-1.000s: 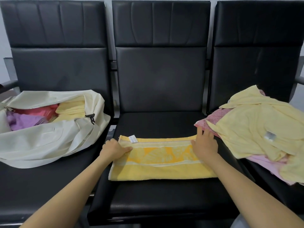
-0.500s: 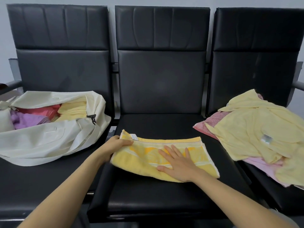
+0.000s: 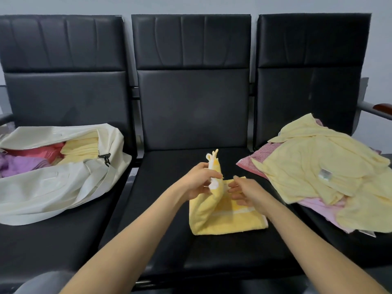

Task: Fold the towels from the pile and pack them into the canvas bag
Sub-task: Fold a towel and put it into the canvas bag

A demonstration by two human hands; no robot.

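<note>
- Head view: one yellow towel [image 3: 224, 217], one canvas bag [image 3: 53, 187], one towel pile [image 3: 318, 170].
- Left hand [image 3: 199, 183] pinches the yellow towel's raised end.
- Right hand [image 3: 246, 192] is blurred; I cannot tell its grip.

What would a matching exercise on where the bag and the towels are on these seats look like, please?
Things:
1. canvas bag
2. yellow towel
3. towel pile
4. purple towel

Places:
A. heaped unfolded on the right seat
B. on the middle seat, one end lifted by the left hand
C. packed inside the bag
D. lying open on the left seat

Pairs: 1-D, 2-B, 3-A, 4-C
</note>
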